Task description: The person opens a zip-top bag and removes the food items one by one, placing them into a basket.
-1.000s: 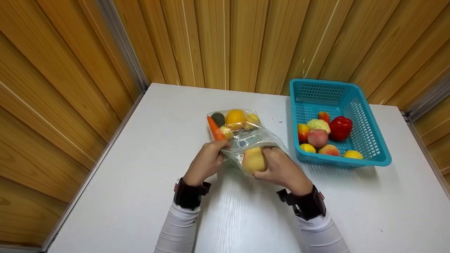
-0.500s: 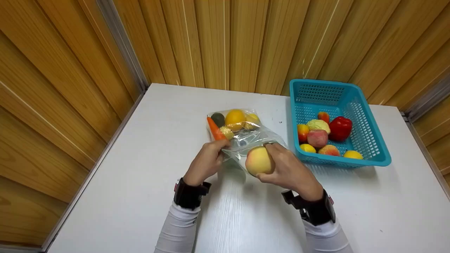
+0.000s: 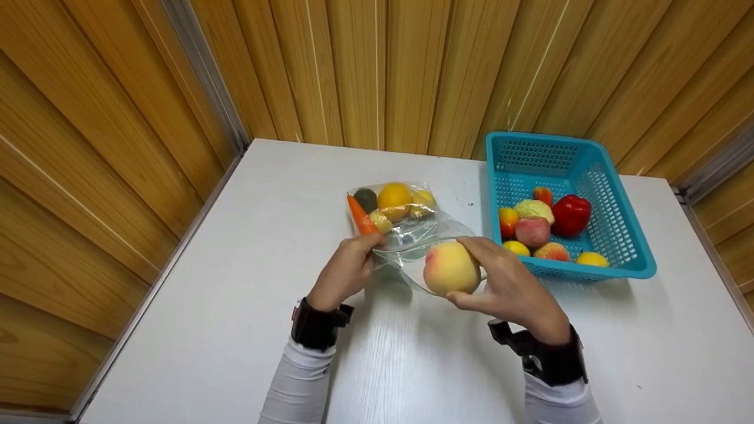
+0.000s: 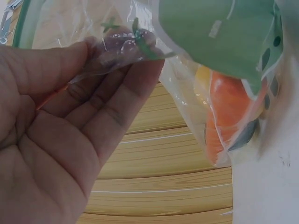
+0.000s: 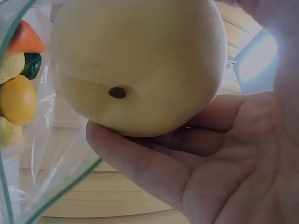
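Observation:
In the head view my left hand [image 3: 347, 268] pinches the rim of a clear zip bag [image 3: 421, 231]; the left wrist view shows its plastic [image 4: 124, 44] between thumb and fingers. My right hand [image 3: 518, 288] grips a yellow peach [image 3: 452, 268] with a pink blush, at the bag's opening. Up close, the right wrist view shows the peach [image 5: 140, 60], its dark stem end facing the camera, and the bag's green-edged mouth [image 5: 65, 186] beside it. Inside the bag lie a carrot [image 3: 360, 215], an orange [image 3: 394, 200], a dark green item [image 3: 366, 200] and yellowish produce [image 3: 423, 203].
A blue plastic basket [image 3: 639, 259] stands on the white table [image 3: 265, 235] at the right. It holds a red bell pepper [image 3: 571, 215], a pale round cabbage-like item [image 3: 535, 210], peaches [image 3: 532, 231] and lemons [image 3: 592, 259]. Wooden panels [image 3: 353, 70] rise behind the table.
My right hand has drawn the peach rightward and toward me, and more of it shows at the bag's mouth. The left hand stays in place on the rim.

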### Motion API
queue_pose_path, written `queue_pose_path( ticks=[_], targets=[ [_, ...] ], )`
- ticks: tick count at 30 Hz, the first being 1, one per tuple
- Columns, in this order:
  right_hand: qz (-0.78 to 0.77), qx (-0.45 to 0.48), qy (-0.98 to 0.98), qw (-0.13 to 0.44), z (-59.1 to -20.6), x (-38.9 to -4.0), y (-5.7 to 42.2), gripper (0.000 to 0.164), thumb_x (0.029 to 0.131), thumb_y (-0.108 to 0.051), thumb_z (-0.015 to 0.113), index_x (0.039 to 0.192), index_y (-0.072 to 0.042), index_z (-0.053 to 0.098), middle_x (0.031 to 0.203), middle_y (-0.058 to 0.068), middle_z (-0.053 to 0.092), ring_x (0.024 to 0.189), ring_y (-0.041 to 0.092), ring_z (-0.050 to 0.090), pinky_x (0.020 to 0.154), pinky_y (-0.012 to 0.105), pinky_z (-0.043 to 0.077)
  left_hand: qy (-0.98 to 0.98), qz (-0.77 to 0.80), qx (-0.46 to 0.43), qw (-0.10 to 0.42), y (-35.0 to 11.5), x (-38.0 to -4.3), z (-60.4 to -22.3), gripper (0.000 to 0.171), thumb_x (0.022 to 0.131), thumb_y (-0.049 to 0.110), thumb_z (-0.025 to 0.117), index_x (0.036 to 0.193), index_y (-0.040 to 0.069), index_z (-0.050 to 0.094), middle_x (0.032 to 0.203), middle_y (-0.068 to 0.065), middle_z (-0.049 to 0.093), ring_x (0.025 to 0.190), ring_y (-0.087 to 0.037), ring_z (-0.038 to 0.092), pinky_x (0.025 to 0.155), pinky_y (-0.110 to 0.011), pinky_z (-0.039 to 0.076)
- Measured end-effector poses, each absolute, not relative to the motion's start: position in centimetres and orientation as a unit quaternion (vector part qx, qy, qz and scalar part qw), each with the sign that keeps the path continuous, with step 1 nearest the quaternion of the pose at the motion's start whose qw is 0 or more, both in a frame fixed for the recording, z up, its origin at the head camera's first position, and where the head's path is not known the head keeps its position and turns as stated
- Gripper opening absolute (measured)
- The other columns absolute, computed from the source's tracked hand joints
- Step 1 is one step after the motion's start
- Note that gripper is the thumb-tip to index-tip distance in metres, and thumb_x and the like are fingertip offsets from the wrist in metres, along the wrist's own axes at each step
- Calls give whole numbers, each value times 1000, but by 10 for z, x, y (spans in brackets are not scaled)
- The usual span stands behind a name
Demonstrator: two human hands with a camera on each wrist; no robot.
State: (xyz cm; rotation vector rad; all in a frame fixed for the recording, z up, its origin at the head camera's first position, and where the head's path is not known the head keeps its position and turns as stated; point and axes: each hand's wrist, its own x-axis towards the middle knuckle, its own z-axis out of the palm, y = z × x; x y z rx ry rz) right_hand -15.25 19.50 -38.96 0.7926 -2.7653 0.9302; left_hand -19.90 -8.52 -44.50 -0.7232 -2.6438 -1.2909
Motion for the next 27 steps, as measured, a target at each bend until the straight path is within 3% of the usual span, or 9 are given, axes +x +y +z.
queue_pose_path(
  ticks=[9, 13, 17, 22, 27],
  targets=[
    [330, 226, -914, 68, -381, -152, 222, 78, 74, -22, 92, 140, 2, 57, 132, 17, 65, 114, 34, 61, 87, 54, 59, -864, -439, -241, 47, -85, -199, -445, 33, 86, -20, 55, 107, -1, 72, 106, -15, 76, 90, -28, 71, 80, -35, 59],
    [349, 203, -910, 94, -380, -155, 235, 77, 75, -17, 92, 141, 1, 57, 133, 18, 65, 114, 33, 62, 88, 33, 59, -864, -437, -244, 55, -85, -199, -445, 34, 85, -21, 54, 105, -1, 72, 104, -14, 76, 89, -27, 71, 79, -35, 59],
    [369, 173, -905, 123, -381, -159, 247, 76, 75, -13, 92, 141, 0, 57, 135, 19, 63, 114, 34, 61, 85, 7, 45, -867, -429, -246, 66, -85, -198, -445, 36, 83, -22, 52, 103, 0, 72, 101, -12, 75, 86, -26, 69, 77, -35, 58],
    [371, 121, -908, 153, -385, -166, 263, 77, 78, -16, 90, 143, 2, 54, 136, 23, 61, 115, 41, 59, 84, 1, 36, -866, -429, -249, 68, -85, -198, -445, 36, 83, -21, 51, 103, 0, 72, 100, -12, 75, 85, -26, 69, 76, -35, 58],
    [366, 53, -914, 166, -394, -176, 282, 78, 82, -22, 87, 146, 5, 50, 138, 29, 57, 116, 44, 56, 82, 7, 35, -864, -433, -250, 64, -85, -199, -445, 36, 84, -21, 51, 104, 0, 72, 101, -13, 76, 87, -30, 71, 77, -35, 59]
  ],
)
